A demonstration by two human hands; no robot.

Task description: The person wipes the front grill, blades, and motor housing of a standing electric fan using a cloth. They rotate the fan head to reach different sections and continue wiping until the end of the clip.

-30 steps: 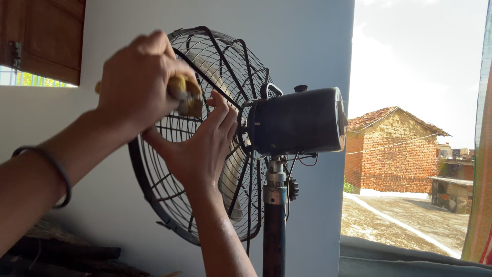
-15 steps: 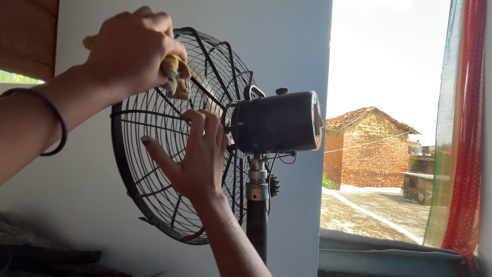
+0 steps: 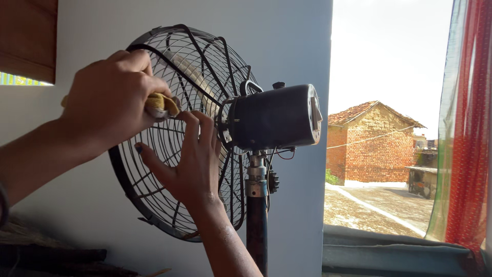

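Note:
A black pedestal fan stands before a pale wall, seen from behind: a round wire grille point(image 3: 169, 205), a dark motor housing point(image 3: 271, 117) and a dark pole point(image 3: 256, 225). My left hand point(image 3: 110, 100) grips a yellow cloth point(image 3: 160, 104) and presses it against the rear wires at mid height. My right hand point(image 3: 189, 159) lies flat on the grille just below, fingers spread and pointing up, close to the motor housing. A pale blade shows through the wires.
A wooden shutter point(image 3: 28, 38) hangs at the upper left. Dark clutter point(image 3: 51, 254) lies at the lower left. To the right, an open window shows a brick house point(image 3: 376, 143), a grey sill point(image 3: 394, 254) and a red curtain point(image 3: 469, 154).
My left hand has brought the yellow cloth down the grille from the upper wires to mid height. The right hand stays on the grille, nearly still. The view shifted slightly.

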